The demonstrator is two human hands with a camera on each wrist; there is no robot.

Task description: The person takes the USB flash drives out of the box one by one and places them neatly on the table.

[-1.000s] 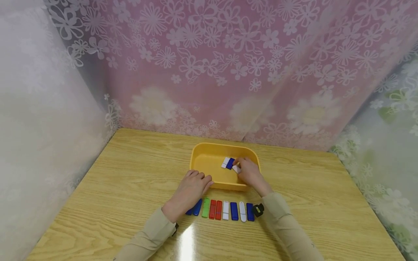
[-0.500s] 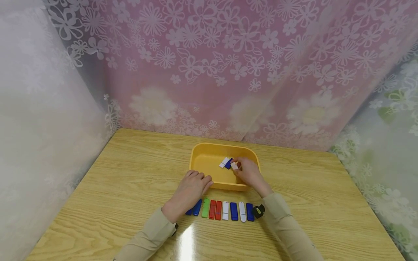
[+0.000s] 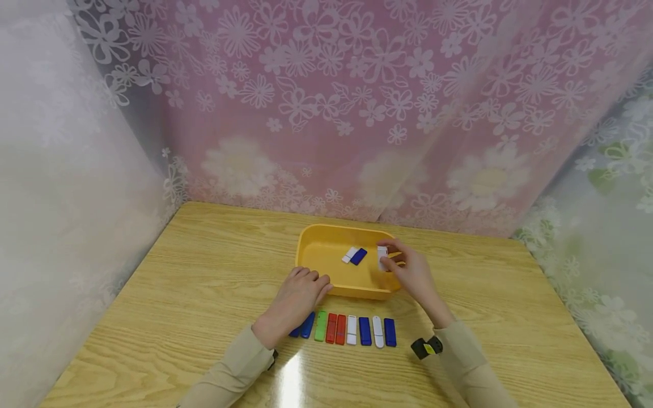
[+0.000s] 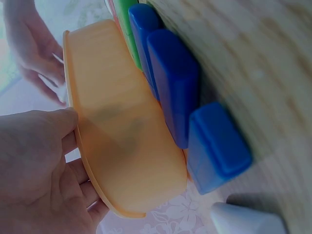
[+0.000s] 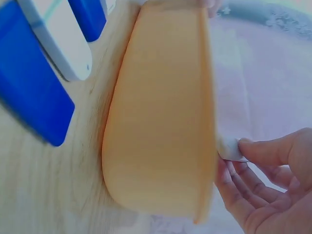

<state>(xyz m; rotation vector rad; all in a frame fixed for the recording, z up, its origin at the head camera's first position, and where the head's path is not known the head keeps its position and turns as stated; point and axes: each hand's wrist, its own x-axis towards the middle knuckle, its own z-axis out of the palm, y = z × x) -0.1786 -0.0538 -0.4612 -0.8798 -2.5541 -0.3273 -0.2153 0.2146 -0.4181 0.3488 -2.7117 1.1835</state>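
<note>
My right hand pinches a white USB stick between thumb and fingers, over the right end of a yellow plastic bin. In the right wrist view the stick shows just beyond the bin's rim. My left hand holds the bin's near left rim; in the left wrist view its thumb lies at the rim and the fingers pass behind it. Inside the bin, a white USB stick and a dark blue one lie side by side.
A row of USB sticks lies in front of the bin: green, red, white and blue among them. The left forearm hides the row's left end, where more blue sticks stand close. Floral curtains enclose the table.
The right hand has lifted the white USB stick off the bin's floor and moved right with it. The two other sticks have shifted slightly left. The left hand has stayed put.
</note>
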